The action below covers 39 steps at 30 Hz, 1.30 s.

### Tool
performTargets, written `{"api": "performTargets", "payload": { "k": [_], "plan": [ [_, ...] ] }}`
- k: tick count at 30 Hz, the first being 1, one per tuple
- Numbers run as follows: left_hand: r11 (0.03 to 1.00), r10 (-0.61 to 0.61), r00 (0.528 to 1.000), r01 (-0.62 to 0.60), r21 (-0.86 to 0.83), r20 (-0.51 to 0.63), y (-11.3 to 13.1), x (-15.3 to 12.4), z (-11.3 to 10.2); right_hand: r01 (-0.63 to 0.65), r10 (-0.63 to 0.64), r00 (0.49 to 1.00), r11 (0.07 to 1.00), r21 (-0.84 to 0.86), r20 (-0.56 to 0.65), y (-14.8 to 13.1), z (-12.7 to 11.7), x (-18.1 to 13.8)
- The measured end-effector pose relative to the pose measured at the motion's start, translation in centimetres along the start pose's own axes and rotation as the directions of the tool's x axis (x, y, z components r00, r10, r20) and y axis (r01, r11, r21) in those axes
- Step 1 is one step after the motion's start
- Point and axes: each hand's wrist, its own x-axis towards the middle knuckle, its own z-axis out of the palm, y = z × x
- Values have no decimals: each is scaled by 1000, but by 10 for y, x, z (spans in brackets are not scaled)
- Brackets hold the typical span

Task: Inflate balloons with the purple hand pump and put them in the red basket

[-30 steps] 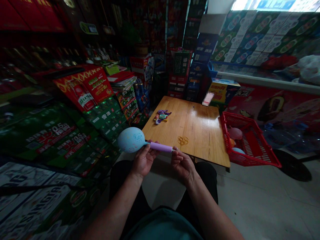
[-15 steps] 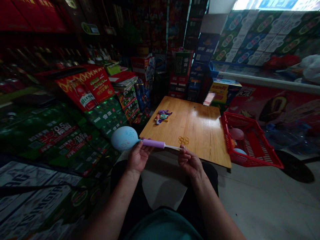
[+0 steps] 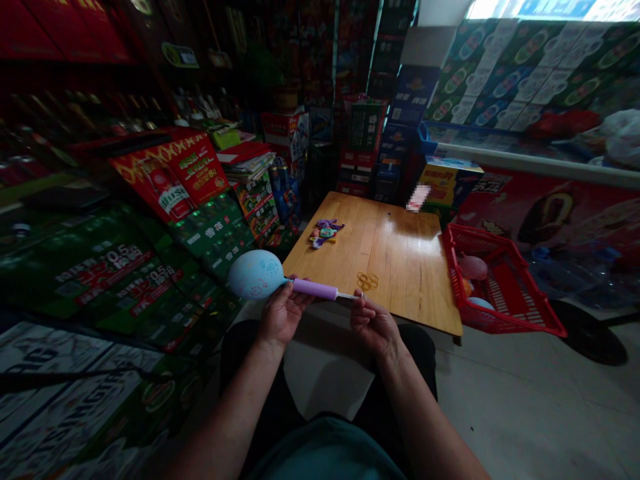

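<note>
A light blue balloon (image 3: pixel 256 274) with printed patterns, inflated, is fitted on the left end of a purple balloon pump (image 3: pixel 315 289). My left hand (image 3: pixel 281 313) pinches the balloon's neck against the pump's nozzle, its fingers under the barrel. At the other end, my right hand (image 3: pixel 373 325) grips the end of the pump's thin white rod, part of which shows between barrel and fingers. Just beyond my right hand, several yellow rubber bands (image 3: pixel 367 281) lie on the wooden table (image 3: pixel 395 253). Farther left on it rests a small pile of uninflated balloons (image 3: pixel 326 233), purple and other colours.
A red basket (image 3: pixel 505 325) at the table's right holds a pink balloon (image 3: pixel 473 267) and others, orange and blue. Stacked drink cartons (image 3: pixel 215 227) stand close on the left. A yellow and blue box (image 3: pixel 445 181) is behind the table's far right corner.
My right hand has moved slightly left, and less of the white rod shows. The pump barrel, balloon and my left hand have shifted a little to the right.
</note>
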Motion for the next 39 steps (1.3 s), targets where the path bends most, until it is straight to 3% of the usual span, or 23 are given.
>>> {"api": "performTargets", "payload": {
  "k": [4,10,14,17,23,28,35,39],
  "plan": [
    [999,53,998,-53,-1,-42,-2,0,1,27,-27,1000,1000,0,-2,4,-4,0],
    [1000,-15,1000,16,-10,27,-21,-2,11,-31,31,1000,1000,6,0,19,-1,12],
    [999,-19,1000,19,-35,-6,-7,3,4,-20,20,1000,1000,-1,15,0,2,5],
    [999,42,997,-44,-31,-59,0,5,0,32,-33,999,999,21,28,-6,-3,0],
    [1000,9,1000,-9,-18,22,-17,-4,8,-27,27,999,1000,6,45,18,-9,10],
    [1000,21,1000,-21,-10,-4,-19,-4,8,-39,40,998,999,-14,41,22,-3,14],
    [1000,19,999,-19,0,28,-8,-1,7,-40,41,999,999,-14,31,7,-2,9],
    [998,64,998,-64,-9,-20,1,4,-1,19,-19,999,1000,9,42,-12,-9,-2]
  ]
}}
